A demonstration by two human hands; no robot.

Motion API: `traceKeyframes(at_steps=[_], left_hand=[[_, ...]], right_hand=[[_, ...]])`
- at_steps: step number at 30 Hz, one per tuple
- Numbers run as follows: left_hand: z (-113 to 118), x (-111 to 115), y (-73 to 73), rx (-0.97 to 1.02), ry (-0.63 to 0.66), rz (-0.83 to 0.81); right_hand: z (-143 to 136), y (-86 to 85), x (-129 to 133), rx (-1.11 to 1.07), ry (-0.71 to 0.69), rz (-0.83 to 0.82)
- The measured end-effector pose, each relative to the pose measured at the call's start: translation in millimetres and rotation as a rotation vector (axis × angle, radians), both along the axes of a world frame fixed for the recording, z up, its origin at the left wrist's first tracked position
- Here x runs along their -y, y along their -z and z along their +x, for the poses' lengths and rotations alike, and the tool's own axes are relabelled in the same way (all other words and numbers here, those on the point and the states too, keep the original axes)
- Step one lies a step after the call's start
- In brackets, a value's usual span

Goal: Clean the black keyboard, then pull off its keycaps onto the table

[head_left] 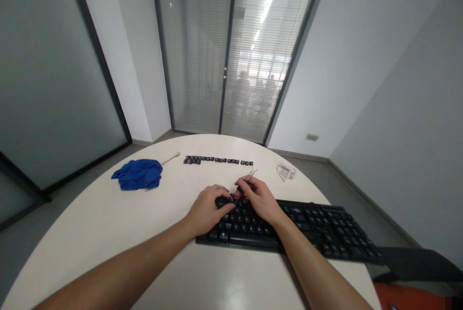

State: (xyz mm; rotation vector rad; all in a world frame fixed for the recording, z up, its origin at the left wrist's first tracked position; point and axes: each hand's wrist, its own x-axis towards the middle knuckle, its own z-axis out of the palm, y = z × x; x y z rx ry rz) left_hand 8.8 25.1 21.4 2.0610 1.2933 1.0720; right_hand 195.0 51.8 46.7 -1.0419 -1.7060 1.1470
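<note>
A black keyboard (249, 240) lies on the table in front of me, partly hidden under both hands. My left hand (208, 209) grips its far left corner, fingers at the back edge and thumb over the keys. Pinched in my right hand (261, 198) is a keycap puller (250, 173), its thin wire prongs sticking up and away from the keys. The fingers of both hands come close together above the upper left keys. Beyond them, several black keycaps (217, 159) stand in a row, with a short second row at the left.
On the round white table (155, 223), a crumpled blue cloth (139, 174) lies at the left, with a cotton swab or thin stick (170, 158) beside it. A small clear plastic packet (285, 171) lies at the right. A black chair part (419, 264) stands beyond the right edge.
</note>
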Motion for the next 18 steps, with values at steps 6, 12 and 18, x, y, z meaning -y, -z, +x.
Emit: traceKeyframes(at_steps=[6,12,18], left_hand=[[-0.1,-0.6,1.9,0.025,0.005,0.004],[0.4,-0.7,0.8,0.053,0.023,0.001],[-0.7,-0.5,-0.5,0.053,0.029,-0.003]], right_hand=[[0.2,0.2,-0.5,0.021,0.000,0.003],[0.8,2.1,-2.2,0.038,0.004,0.016],[1.4,3.7,-4.0,0.040,-0.003,0.016]])
